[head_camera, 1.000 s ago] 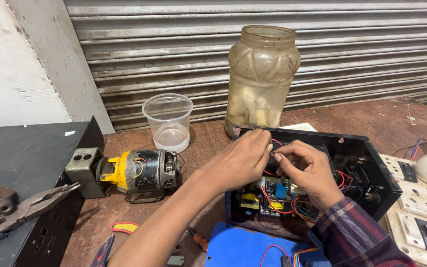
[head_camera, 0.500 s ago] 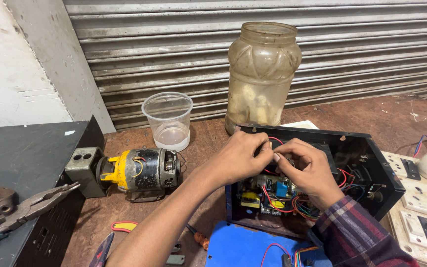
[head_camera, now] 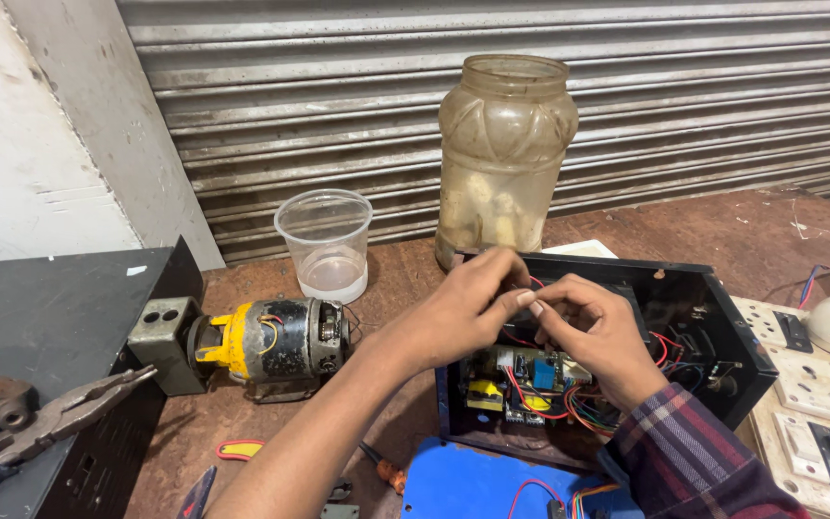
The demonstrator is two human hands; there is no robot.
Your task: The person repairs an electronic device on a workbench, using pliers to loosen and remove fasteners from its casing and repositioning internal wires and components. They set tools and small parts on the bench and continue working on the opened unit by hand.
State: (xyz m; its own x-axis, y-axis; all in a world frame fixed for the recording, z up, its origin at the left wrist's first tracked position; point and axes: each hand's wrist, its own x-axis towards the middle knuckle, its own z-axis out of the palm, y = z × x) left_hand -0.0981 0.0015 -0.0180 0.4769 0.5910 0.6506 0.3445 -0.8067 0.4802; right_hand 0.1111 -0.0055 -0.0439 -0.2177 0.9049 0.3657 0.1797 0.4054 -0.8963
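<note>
Both hands meet over the open black electronics box [head_camera: 713, 317] at the middle right of the bench [head_camera: 703, 231]. Left hand [head_camera: 463, 308] comes in from lower left, fingers curled, fingertips pressed toward the right hand's. Right hand [head_camera: 593, 327], plaid sleeve [head_camera: 694, 461] below it, has thumb and fingers pinched together against the left fingertips. Something small sits between them, probably a red wire [head_camera: 538, 283], but the fingers hide the contact point, so not sure what each pinches.

Versus half a second ago: hands have closed in tighter, fingertips now touching, where before a small gap showed with the right hand pinching apart. A second ago the right hand sat lower and more to the right. Box has not moved.

Inside the box, under the hands: circuit board [head_camera: 530, 375] with a blue part, a yellow part and red wires looping over it. Blue panel [head_camera: 473, 485] lies just in front of the box.

Behind the box, a tall cloudy jar [head_camera: 503, 144], near its back edge. Clear plastic cup [head_camera: 324, 240] left of the jar. Small motor [head_camera: 271, 346] with yellow band lies left of the left forearm. Pliers [head_camera: 60, 418] rest on the dark metal case [head_camera: 50, 298] at far left. White switchboard [head_camera: 818, 384] at right, unchanged.
</note>
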